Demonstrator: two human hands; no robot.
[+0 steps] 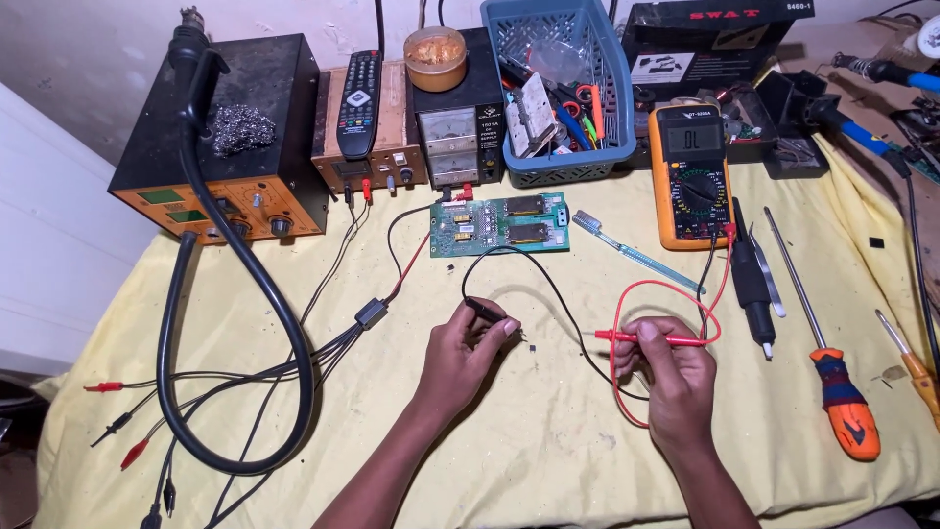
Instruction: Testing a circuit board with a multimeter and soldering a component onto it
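My left hand (460, 353) pinches a black test probe (490, 312), its tip pointing right toward a tiny dark component (530, 344) on the yellow cloth (548, 460). My right hand (671, 377) grips a red test probe (641, 338), tip pointing left toward the same spot. Red and black leads loop back to an orange multimeter (691, 176) at the upper right. A green circuit board (499, 223) lies beyond the hands, untouched.
A black and orange rework station (220, 147) with its thick hose (245, 323), a remote control (358, 90), a bench power supply (455, 127), a blue basket of tools (560, 88), a toothbrush (636, 255), a soldering tool (752, 284), screwdrivers (837, 392), clip leads (127, 421).
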